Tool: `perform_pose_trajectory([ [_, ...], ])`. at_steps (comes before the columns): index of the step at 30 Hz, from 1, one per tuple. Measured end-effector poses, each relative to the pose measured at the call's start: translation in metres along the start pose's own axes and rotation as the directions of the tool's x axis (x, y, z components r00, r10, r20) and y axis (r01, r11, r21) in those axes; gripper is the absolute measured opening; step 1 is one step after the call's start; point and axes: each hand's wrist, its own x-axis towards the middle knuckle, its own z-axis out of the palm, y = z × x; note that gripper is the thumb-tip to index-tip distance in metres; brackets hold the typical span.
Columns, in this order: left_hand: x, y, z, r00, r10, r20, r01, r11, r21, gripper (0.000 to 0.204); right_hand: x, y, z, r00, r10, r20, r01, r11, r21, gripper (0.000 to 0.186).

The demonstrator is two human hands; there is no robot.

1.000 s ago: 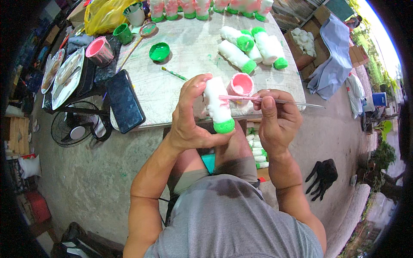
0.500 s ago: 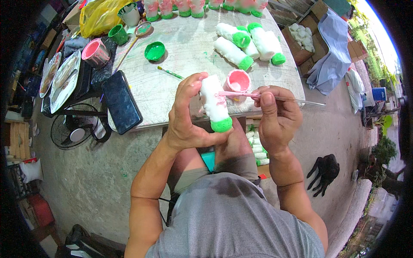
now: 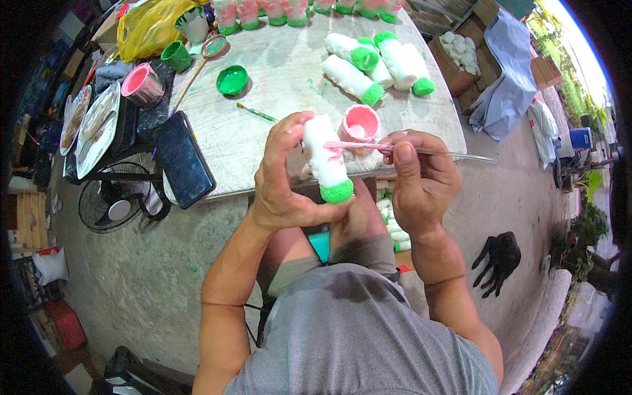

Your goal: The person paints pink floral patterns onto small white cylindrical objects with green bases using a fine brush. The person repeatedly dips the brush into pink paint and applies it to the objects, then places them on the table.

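My left hand (image 3: 282,174) is closed around a white candle-like cylinder (image 3: 320,145) with raised relief and a green-painted end, tilted slightly over the table's near edge. Pinched in my right hand (image 3: 421,171) is a thin paintbrush (image 3: 368,146) with a clear handle. Its pink tip touches the relief on the cylinder, where some pink paint shows. Just behind stands a small cup of pink paint (image 3: 361,122). Farther back lie several more white cylinders (image 3: 345,76) with green ends.
On the table (image 3: 283,79) are a green paint lid (image 3: 232,80), a green-tipped brush (image 3: 257,112) and a black phone (image 3: 184,158). Pink-and-green painted cylinders (image 3: 271,10) line the back. A pink-rimmed pot (image 3: 143,85) and fan (image 3: 118,201) are left; a black glove (image 3: 498,263) lies on the floor.
The brush tip has shifted slightly left along the cylinder's relief. Both hands keep their hold, and the whole view has moved a little.
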Motion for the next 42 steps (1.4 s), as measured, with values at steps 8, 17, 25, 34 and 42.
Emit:
perform_pose_trajectory([
  [8,0.002,0.004,0.000,0.999,-0.039,-0.010,0.039,0.999,-0.011,0.127,-0.005,-0.001,-0.009,0.998,0.024,-0.056,-0.016,0.991,0.134,0.011],
  [17,0.002,0.005,-0.002,0.999,-0.039,-0.014,0.040,0.998,0.051,0.127,-0.015,0.004,-0.007,0.998,0.060,-0.008,-0.059,0.995,0.081,0.013],
  [25,0.002,0.005,0.000,0.999,-0.042,-0.020,0.043,0.998,0.045,0.127,-0.016,-0.002,-0.009,0.998,0.060,0.001,-0.060,0.996,0.060,0.013],
  [34,0.003,0.004,-0.001,0.999,-0.031,-0.011,0.031,0.998,0.047,0.127,-0.017,-0.003,-0.011,0.994,0.107,-0.036,-0.104,0.993,0.058,0.013],
  [42,0.002,0.002,-0.001,1.000,-0.024,-0.004,0.024,0.999,0.026,0.126,-0.016,-0.004,-0.008,0.988,0.145,-0.058,-0.145,0.989,0.002,0.012],
])
